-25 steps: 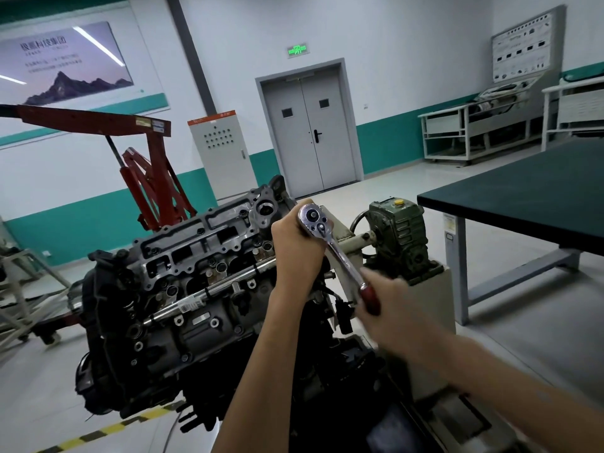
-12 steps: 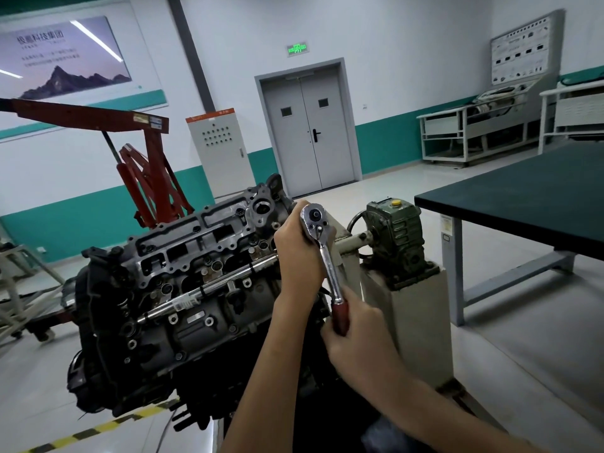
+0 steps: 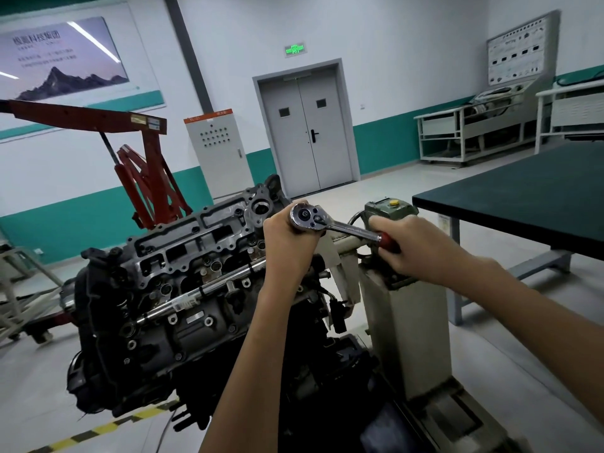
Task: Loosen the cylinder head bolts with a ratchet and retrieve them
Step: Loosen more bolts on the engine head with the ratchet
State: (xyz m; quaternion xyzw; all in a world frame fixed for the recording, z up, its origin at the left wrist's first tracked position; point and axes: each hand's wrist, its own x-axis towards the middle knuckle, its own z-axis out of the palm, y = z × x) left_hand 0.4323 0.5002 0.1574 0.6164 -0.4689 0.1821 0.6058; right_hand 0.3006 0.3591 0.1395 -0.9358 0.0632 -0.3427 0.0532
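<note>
A dark engine with an open cylinder head (image 3: pixel 183 256) sits tilted on a stand. A chrome ratchet (image 3: pixel 330 223) with a red handle stands over the head's right end, its round head near the top and its handle pointing right. My left hand (image 3: pixel 287 238) cups the ratchet's head from the left and below. My right hand (image 3: pixel 411 246) grips the red handle. The socket, the extension and the bolt under the ratchet are hidden behind my left hand.
The stand's grey column (image 3: pixel 402 322) with a green gearbox (image 3: pixel 392 209) is right of the engine. A dark green workbench (image 3: pixel 523 204) stands at the right, a red engine crane (image 3: pixel 143 165) behind the engine, and a yellow-black floor line (image 3: pixel 98 429) below.
My right hand has swung the ratchet handle from pointing down towards me up and round to the right. My left hand has stayed on the ratchet's head.
</note>
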